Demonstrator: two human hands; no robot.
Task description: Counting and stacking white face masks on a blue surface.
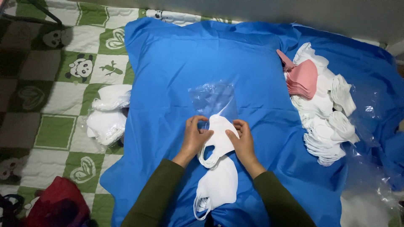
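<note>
Head view: left hand [194, 138] and right hand [240, 141] pinch white mask [219, 136] at 6 o'clock, mid-bagging; next, slide it into clear bag [213, 98] at 12.

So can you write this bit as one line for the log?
left hand + right hand: gripping white mask | clear bag: just beyond | mask stack: between wrists | blue cloth: underneath

Home, likely bedroom: panda-print quilt [63, 84] under blue sheet [210, 63].
</note>
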